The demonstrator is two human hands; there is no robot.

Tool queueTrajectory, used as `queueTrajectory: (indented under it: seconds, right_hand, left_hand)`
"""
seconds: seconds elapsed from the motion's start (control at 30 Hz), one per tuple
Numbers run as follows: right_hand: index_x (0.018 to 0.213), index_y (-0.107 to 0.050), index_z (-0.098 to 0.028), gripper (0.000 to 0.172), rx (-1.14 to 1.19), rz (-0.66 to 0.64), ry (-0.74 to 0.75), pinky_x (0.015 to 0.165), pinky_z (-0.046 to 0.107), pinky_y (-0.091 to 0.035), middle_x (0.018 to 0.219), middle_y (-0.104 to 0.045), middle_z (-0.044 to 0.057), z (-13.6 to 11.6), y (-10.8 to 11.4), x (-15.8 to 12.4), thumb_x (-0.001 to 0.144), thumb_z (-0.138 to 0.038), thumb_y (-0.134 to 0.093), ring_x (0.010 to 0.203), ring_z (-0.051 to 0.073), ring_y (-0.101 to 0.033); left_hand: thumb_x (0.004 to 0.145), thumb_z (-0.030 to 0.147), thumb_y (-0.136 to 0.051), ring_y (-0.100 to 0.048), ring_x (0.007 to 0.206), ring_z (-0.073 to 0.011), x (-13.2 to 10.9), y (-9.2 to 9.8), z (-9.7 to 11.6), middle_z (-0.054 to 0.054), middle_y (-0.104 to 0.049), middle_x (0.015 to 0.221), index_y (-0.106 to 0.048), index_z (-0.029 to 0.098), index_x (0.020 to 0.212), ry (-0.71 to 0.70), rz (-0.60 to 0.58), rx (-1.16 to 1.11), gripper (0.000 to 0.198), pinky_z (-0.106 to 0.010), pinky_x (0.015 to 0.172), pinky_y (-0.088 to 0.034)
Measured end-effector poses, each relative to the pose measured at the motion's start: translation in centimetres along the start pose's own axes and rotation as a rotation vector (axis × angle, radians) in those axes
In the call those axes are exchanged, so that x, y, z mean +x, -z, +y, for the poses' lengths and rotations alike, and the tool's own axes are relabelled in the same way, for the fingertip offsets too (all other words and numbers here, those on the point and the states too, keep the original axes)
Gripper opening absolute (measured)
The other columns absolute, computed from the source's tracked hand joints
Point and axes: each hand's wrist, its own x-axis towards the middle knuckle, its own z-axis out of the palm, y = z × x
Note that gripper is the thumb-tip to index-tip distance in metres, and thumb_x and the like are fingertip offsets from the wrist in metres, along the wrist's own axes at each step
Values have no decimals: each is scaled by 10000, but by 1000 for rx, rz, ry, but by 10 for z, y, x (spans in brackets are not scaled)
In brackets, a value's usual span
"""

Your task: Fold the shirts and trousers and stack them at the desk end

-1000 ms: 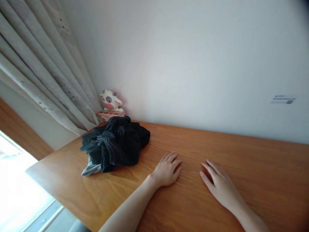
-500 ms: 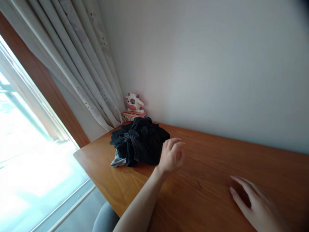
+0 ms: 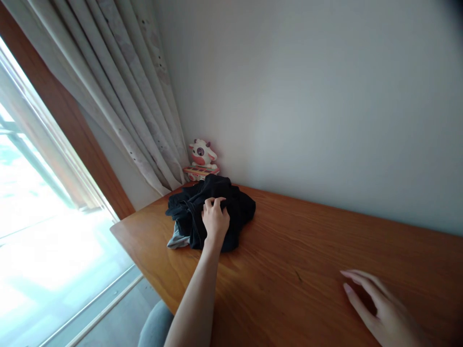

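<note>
A crumpled pile of dark clothes (image 3: 240, 207) lies on the left part of the wooden table, with a pale grey piece of cloth (image 3: 178, 238) poking out from underneath. My left hand (image 3: 216, 219) is over the front of the pile, its curled fingers closed on a fold of a black garment (image 3: 217, 185). The fingertips are partly sunk in the fabric. At the lower right, my right hand (image 3: 376, 299) is held low by the table with thumb and fingers apart and nothing between them.
Behind the pile, a cow-shaped toy with a small keyboard (image 3: 201, 159) stands in the table's corner. A pale curtain (image 3: 133, 96) hangs beside a bright window (image 3: 43, 202) on the left. The wooden table (image 3: 289, 250) runs along a plain wall (image 3: 307, 96).
My left hand has moved left from beside the pile onto it and closed on the black fabric, whose top folds have shifted. My right hand has barely moved.
</note>
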Motion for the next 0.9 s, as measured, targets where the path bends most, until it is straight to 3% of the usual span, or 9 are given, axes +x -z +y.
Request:
queueTrajectory:
  seconds: [0.17,0.27,0.37,0.47,0.57,0.63,0.73,0.83,0.9]
  right_hand:
    - [975,-725,-301,380,-18,-26,37,860,484,-616,1063,-752,80,4,-1,-1,946,-597,-489,931,293,-749]
    - [965,-731,-307,398,-11,-37,43,831,481,-623,1054,-755,80,5,-1,0,948,-618,-483,914,293,-750]
    - [978,-720,-300,413,20,-39,13,859,490,-618,1051,-756,89,3,-1,0,943,-638,-486,931,301,-748]
    - [1144,-663,-261,476,71,-33,-81,889,483,-615,1093,-751,117,-2,0,-2,913,-657,-540,959,307,-746]
    - [1477,-436,-193,815,150,-6,-152,918,460,-610,1234,-696,168,-6,0,-5,848,-673,-632,1071,316,-720]
    - [1600,-229,-184,1001,202,-32,-132,981,467,-581,1376,-613,192,-8,1,-7,827,-642,-672,1202,321,-662]
    - [1592,-272,-222,960,210,-119,-83,1067,491,-520,1496,-521,175,-10,4,-7,809,-566,-707,1318,328,-578]
    - [1361,-585,-268,573,191,-162,-102,1080,479,-507,1388,-629,118,-15,6,-3,846,-507,-655,1267,313,-615]
    - [1225,-664,-286,411,221,-143,-148,1045,476,-532,1278,-703,95,-20,7,0,881,-499,-597,1185,304,-666]
  left_hand:
    - [776,-21,-500,-617,1033,-217,-4,-2,8,-75,-510,1073,-687,213,823,-103,150,-319,303,-357,941,-548]
    - [763,-31,-464,-593,999,-197,-17,-4,24,-78,-487,1094,-658,200,768,-255,135,-404,302,-347,932,-541]
    - [761,-28,-445,-583,942,-173,-38,-7,44,-87,-491,1136,-623,185,712,-476,-56,-492,282,-314,886,-539]
    - [782,5,-475,-609,1011,-177,-64,-9,68,-100,-521,1213,-631,185,732,-788,-420,-585,243,-267,859,-546]
    - [811,56,-524,-637,1108,-194,-95,-7,93,-100,-584,1261,-675,201,837,-1103,-756,-627,210,-263,963,-540]
    - [839,96,-546,-638,1175,-204,-114,-4,108,-100,-615,1303,-693,207,969,-1234,-836,-661,225,-274,1061,-505]
    - [911,199,-554,-632,1223,-197,-134,0,122,-88,-635,1361,-666,208,1126,-1292,-817,-717,242,-276,1118,-474]
    - [936,244,-532,-672,1133,-175,-137,2,124,-83,-705,1239,-651,210,1111,-1295,-694,-762,214,-275,1040,-518]
    - [914,237,-546,-683,1071,-181,-130,2,120,-81,-727,1147,-644,213,1092,-1237,-549,-773,204,-305,969,-538]
